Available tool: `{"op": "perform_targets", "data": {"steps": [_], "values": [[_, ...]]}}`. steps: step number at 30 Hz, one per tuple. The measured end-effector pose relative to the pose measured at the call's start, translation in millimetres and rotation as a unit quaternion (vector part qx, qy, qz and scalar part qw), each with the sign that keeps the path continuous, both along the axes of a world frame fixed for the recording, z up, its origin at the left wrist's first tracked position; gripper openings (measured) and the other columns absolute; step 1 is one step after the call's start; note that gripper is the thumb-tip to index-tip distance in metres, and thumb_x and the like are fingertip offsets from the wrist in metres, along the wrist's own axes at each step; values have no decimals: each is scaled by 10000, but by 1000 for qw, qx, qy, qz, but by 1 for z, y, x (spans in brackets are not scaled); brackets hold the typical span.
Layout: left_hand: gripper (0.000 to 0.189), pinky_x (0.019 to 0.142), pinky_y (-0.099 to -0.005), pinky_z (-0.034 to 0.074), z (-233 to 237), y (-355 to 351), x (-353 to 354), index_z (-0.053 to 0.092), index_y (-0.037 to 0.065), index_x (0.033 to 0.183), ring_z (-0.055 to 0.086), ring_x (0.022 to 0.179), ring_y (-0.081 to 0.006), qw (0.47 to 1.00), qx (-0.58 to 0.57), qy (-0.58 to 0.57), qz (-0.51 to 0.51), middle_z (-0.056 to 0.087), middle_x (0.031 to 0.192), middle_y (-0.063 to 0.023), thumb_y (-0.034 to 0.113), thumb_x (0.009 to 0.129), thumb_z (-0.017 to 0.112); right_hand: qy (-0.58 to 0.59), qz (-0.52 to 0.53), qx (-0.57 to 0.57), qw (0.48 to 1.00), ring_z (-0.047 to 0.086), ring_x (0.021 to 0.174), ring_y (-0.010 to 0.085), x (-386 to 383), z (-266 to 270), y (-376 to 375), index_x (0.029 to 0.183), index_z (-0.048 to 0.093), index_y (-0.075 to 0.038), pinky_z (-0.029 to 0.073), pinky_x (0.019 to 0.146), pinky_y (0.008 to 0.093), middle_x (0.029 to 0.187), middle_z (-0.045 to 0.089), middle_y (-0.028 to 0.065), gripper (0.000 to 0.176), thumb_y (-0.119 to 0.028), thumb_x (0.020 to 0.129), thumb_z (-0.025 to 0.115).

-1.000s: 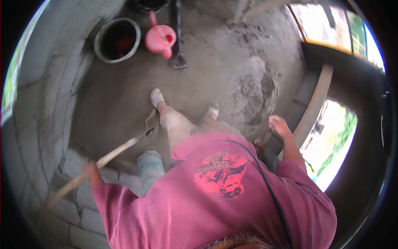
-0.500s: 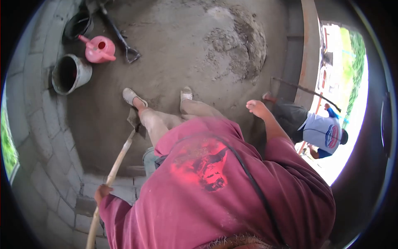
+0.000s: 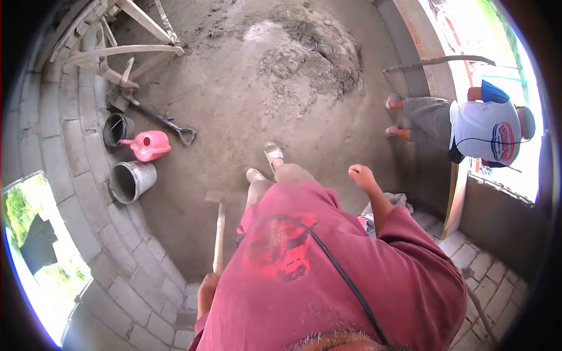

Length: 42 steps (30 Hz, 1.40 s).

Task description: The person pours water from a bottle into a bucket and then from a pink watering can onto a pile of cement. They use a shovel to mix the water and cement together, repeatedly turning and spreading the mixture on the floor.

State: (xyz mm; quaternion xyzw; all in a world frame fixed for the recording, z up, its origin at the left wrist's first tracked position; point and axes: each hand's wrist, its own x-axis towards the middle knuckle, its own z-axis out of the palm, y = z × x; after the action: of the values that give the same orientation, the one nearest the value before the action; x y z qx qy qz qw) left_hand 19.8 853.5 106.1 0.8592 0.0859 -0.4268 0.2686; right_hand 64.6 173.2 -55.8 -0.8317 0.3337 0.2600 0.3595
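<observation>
My left hand (image 3: 208, 284) is closed round the pale wooden handle of a hoe (image 3: 219, 234), low at my left side. The hoe's flat head (image 3: 218, 197), coated in grey, is down near the floor, left of my feet. My right hand (image 3: 361, 175) is raised in front of my right side, its fingers curled in and no object showing in them. Beyond my feet, a mound of wet grey mortar (image 3: 316, 58) lies on the floor.
By the left block wall (image 3: 76, 152) stand a grey bucket (image 3: 133, 181), a pink watering can (image 3: 150, 145), a dark bucket (image 3: 119, 131) and a shovel (image 3: 158, 117). A wooden frame (image 3: 129, 50) is at upper left. Another person (image 3: 486, 128) leans at the window opening, right.
My view has turned and my feet have stepped. The hoe has been drawn closer to my body in my left hand. The other person now stands more fully in view.
</observation>
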Motion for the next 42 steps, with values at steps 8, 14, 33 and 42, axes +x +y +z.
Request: {"op": "perform_targets", "data": {"steps": [8,14,33,42], "values": [[197,470,-392,509,-31,-65,111,591,-74,875,651,516,-245,988,16,143,59,625,616,-156,52,734,645,-262,52,131,955,733,931,304,72,58,156,1147,693,2,562,829,359,1064,733,201,298,-200,931,663],[404,600,-377,540,-11,-175,229,554,-51,1094,652,607,-208,983,-127,128,22,642,750,-138,129,758,686,-149,-55,362,918,718,846,264,181,66,242,1226,603,37,580,781,377,936,717,162,401,-216,931,701],[712,867,-464,529,108,-272,485,460,77,1414,667,1048,-423,949,1,260,-181,673,1145,-285,307,802,743,-55,-592,369,715,618,721,312,489,-112,18,1047,524,44,572,669,474,847,565,177,154,9,909,584],[784,705,-319,549,148,-239,521,377,-2,1498,644,879,-155,884,-265,371,102,632,1131,-94,217,819,701,-33,-563,336,754,608,658,284,530,-62,19,952,518,21,551,585,462,777,550,139,98,-49,914,575]]}}
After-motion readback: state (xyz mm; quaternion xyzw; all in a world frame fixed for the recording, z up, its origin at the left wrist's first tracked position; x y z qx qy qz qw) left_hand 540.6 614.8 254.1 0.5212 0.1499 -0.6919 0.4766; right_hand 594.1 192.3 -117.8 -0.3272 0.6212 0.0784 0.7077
